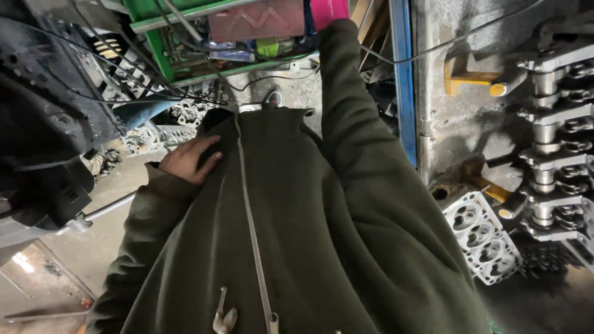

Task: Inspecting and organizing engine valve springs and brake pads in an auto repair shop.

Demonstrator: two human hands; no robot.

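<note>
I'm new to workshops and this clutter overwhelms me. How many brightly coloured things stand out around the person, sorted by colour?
Pink: 1, the pink thing
Yellow: 2, the upper yellow bracket and the lower yellow bracket
Blue: 1, the blue post
Green: 1, the green rack
Total: 5

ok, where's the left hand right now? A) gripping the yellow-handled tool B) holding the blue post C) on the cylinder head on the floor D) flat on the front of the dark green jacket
D: the left hand lies on the chest of the dark green jacket, near its zipper, holding nothing; the right sleeve reaches up to the shelf, with that hand out of view.
</note>
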